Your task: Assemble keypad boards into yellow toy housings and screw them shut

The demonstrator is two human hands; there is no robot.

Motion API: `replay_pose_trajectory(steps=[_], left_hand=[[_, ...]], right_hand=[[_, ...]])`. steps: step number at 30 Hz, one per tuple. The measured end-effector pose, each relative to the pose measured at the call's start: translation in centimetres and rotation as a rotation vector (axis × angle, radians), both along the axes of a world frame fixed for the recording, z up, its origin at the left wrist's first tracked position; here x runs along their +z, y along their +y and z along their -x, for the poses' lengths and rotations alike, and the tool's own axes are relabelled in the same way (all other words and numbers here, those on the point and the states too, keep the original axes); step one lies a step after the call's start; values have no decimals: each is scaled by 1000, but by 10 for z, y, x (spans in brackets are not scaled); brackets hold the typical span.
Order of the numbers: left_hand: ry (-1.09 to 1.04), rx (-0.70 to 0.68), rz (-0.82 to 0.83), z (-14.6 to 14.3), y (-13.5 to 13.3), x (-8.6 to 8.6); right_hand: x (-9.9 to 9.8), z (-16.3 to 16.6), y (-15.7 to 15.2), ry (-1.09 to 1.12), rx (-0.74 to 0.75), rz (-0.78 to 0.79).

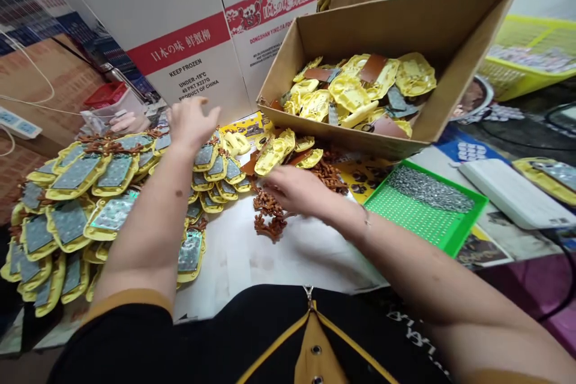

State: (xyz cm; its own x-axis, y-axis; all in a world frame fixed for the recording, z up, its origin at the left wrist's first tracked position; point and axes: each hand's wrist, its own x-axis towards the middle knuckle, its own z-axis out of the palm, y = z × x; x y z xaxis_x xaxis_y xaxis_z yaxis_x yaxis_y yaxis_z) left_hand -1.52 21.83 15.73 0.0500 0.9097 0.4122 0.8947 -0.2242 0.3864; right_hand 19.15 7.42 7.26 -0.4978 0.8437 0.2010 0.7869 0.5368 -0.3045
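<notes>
My left hand [191, 122] hovers over the far end of a spread of yellow plastic shells fitted with grey circuit boards [90, 192], fingers apart and nothing in them. My right hand [294, 190] reaches left over the white sheet, its fingers down among a pile of small brown rubber pieces [270, 216]; what the fingertips grip is hidden. Loose empty yellow shells [279, 153] lie just beyond that hand. A tilted cardboard box [454, 30] behind holds more yellow shells, brown pieces and boards.
A green tray [423, 216] with a heap of small metal parts sits to the right, with a white slab [513, 195] beyond it. White frozen-food cartons [193, 30] wall the back. A yellow basket [531, 66] stands far right. Another person's hand [123, 122] shows at left.
</notes>
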Motion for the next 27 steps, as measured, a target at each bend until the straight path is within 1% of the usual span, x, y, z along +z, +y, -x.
replay_pose_trajectory(steps=[1, 2, 3, 5, 7, 9, 12, 14, 16, 17, 19, 21, 23, 25, 27], left_hand=[[4, -27, -9, -8, -16, -5], [-22, -80, -18, -15, -33, -12], [-65, -148, 6, -20, -51, -22], [-264, -198, 89, -24, -84, -45], [-530, -195, 200, -24, -114, -69], [-821, -204, 322, -24, -136, -89], [-1174, -186, 575, -28, -156, -107], [-1323, -147, 743, -33, -161, -113], [-1424, -127, 868, -39, -163, -116], [-1469, -131, 912, -41, -164, -117], [-1556, -183, 991, -43, -166, -118], [-1646, -263, 1048, -44, -169, -119], [-1749, -332, 1080, -43, -175, -119], [-1834, -363, 1078, -42, -180, -120], [-1866, -375, 1061, -39, -184, -121]], right_hand=[[3, 3, 17, -143, -46, -103], [4, 6, 31, -277, -55, -178], [3, 8, 43, -316, -55, -202], [-2, 8, 56, -368, -34, -231], [-7, 2, 57, -381, -27, -245], [-11, -7, 50, -393, -59, -277], [-14, -20, 38, -387, -89, -370], [-15, -26, 30, -380, -66, -428], [-15, -29, 22, -352, -35, -462], [-15, -29, 17, -320, -22, -476], [-16, -28, 4, -217, 15, -494], [-19, -23, -13, -94, 82, -481], [-27, -16, -31, 20, 181, -416], [-36, -8, -49, 89, 273, -334], [-46, -1, -64, 122, 323, -325]])
